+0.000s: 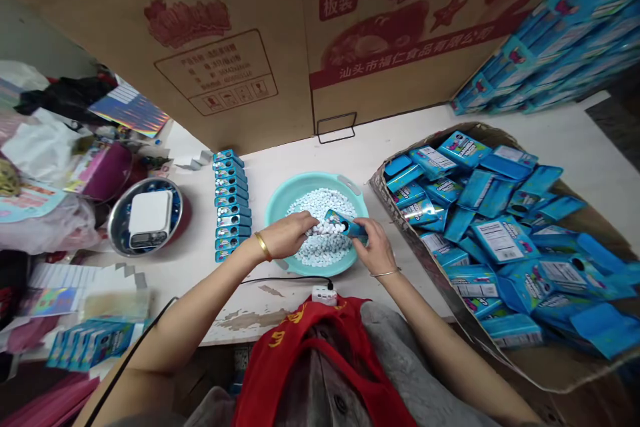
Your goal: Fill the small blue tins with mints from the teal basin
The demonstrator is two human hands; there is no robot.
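Over a basin (295, 197), left hand (286, 235) cups white mints (323, 257), right hand (376, 248) grips blue tin (345, 224)

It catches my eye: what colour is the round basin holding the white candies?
The round basin is pale turquoise, best seen in the head view.

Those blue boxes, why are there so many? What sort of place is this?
It's probably a small packing workshop for sweets. A teal basin holds a heap of small white sweets, a row of blue tins stands beside it, and a cardboard tray is piled with blue packets.
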